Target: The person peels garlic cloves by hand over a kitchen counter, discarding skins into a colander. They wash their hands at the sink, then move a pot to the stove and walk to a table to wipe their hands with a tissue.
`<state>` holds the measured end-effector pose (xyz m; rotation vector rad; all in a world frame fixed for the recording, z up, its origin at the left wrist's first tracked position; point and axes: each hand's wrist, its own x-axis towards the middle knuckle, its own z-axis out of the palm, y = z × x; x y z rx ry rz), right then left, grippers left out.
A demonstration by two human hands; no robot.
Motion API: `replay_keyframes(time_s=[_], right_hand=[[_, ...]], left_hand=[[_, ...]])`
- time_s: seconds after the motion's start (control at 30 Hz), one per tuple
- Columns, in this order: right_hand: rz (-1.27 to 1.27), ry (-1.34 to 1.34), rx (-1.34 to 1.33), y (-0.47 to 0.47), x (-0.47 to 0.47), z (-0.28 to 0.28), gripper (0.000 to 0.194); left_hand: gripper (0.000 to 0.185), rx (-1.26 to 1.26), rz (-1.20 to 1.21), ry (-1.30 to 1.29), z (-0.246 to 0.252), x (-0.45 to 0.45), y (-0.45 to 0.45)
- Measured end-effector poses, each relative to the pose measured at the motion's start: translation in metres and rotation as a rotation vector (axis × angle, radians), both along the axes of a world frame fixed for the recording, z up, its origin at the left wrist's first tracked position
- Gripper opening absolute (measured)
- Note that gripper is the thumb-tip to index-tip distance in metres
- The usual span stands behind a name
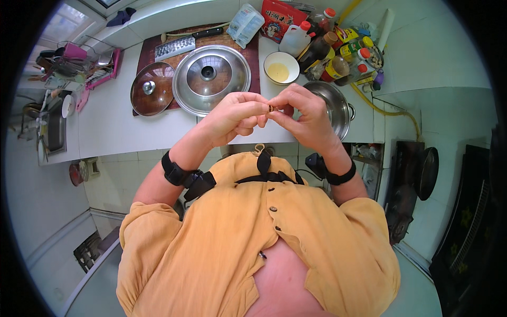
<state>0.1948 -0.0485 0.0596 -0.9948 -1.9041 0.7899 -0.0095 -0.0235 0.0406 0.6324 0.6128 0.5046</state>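
Note:
My left hand [239, 117] and my right hand [303, 113] meet above the front of the white countertop [166, 130]. Between their fingertips they pinch a small brown item [271, 108], mostly covered, so its kind is unclear. Behind my right hand stands a stainless steel pot [338, 101], partly hidden by that hand. A white bowl [290, 59] of pale yellow liquid is just beyond my fingers. Past my left hand, a large round steel lid [239, 79] with a glass centre overlaps a wooden board [254, 55].
A glass lid [138, 97] lies left of the steel one. On the board's far part rests a cleaver [176, 49]. Several sauce bottles [334, 69] crowd the back right beside a red packet [281, 20]. A sink [55, 128] and pink dish rack [103, 77] are at left.

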Motion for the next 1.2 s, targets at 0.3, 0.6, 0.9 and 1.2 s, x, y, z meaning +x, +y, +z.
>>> replay_keyframes(time_s=[0.3, 0.6, 0.9, 1.2], right_hand=[[0.121, -0.128, -0.214, -0.008, 0.004, -0.01, 0.009], [0.179, -0.155, -0.21, -0.006, 0.008, -0.026, 0.009], [-0.024, 0.29, -0.328, -0.001, 0.009, -0.052, 0.014], [0.063, 0.551, -0.498, -0.004, 0.004, -0.053, 0.013]], left_hand=[[0.016, 0.121, -0.242, 0.265, -0.008, 0.006, 0.002], [0.015, 0.183, -0.353, 0.307, -0.023, 0.012, 0.004], [0.013, -0.059, -0.107, -0.018, -0.019, 0.008, 0.013], [0.015, -0.034, -0.028, -0.066, -0.023, 0.011, 0.008]])
